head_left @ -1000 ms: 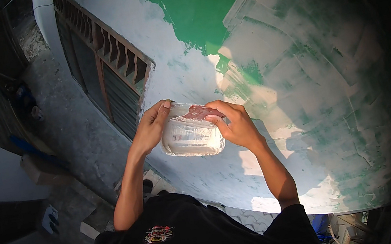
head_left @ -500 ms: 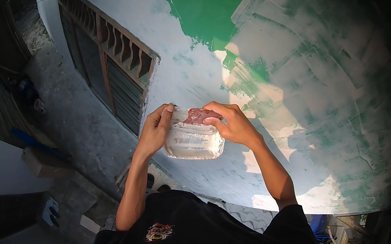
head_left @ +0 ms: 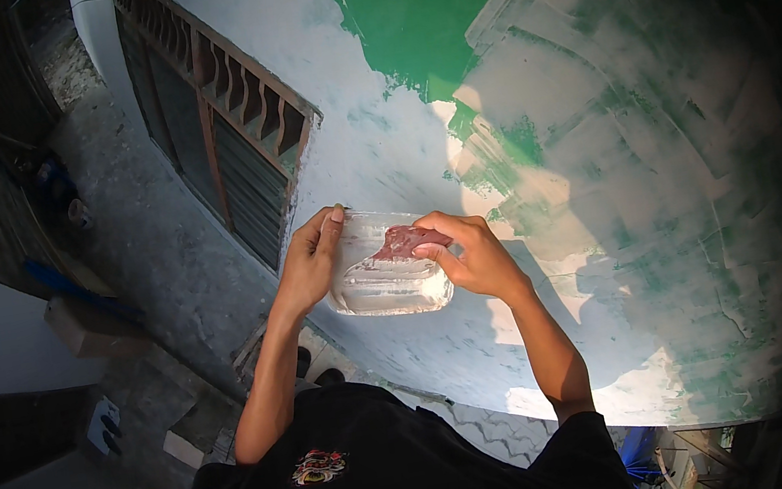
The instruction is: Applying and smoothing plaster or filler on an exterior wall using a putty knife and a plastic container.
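My left hand [head_left: 311, 264] grips the left edge of a shallow clear plastic tray [head_left: 391, 297], its thumb on the rim. White paste is smeared over the inside of the tray. In my right hand [head_left: 473, 250] is a putty knife with a reddish-brown handle [head_left: 401, 242], pinched between thumb and fingers. The knife lies across the inside of the tray, and its blade is hard to make out amid the paste. Both hands are in front of my chest, close to a wall [head_left: 379, 160] coated in white over green paint.
A window with a brown wooden frame [head_left: 207, 110] is set in the wall at left. Green paint [head_left: 418, 18] shows higher up, with streaky white coating to the right. A concrete path [head_left: 151, 230] runs at left; a blue object [head_left: 641, 450] lies low at right.
The putty knife has moved from the tray's far rim down into the tray, toward me. My left hand still grips the tray, which has tilted slightly.
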A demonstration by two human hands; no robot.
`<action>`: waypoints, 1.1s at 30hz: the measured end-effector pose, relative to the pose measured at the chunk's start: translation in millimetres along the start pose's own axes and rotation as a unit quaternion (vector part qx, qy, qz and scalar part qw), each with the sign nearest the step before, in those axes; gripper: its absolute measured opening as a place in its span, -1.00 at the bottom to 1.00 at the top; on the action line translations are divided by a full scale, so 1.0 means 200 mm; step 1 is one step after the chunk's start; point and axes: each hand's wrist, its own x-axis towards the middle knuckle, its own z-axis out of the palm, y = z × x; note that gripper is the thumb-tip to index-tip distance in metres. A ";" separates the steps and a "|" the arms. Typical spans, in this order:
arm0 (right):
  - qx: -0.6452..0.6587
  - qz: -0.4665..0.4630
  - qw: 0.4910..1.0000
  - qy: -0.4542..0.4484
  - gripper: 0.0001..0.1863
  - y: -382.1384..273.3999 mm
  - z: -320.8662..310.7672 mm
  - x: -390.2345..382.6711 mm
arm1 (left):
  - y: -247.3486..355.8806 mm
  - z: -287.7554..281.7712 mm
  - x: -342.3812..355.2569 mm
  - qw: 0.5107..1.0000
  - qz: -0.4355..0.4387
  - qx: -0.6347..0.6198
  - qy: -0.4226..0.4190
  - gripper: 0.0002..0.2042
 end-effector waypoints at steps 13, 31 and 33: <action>-0.051 -0.019 0.998 0.033 -0.80 0.01 0.07 0.00 | 0.03 0.02 0.01 1.000 0.025 -0.003 0.014 -0.59; 0.025 0.041 0.994 -0.103 -0.81 0.00 0.08 -0.01 | -0.06 0.02 0.05 0.995 0.026 0.086 0.043 -0.56; 0.038 0.043 0.993 -0.105 -0.81 0.01 0.08 -0.01 | -0.07 0.03 0.05 0.995 0.044 0.080 0.044 -0.56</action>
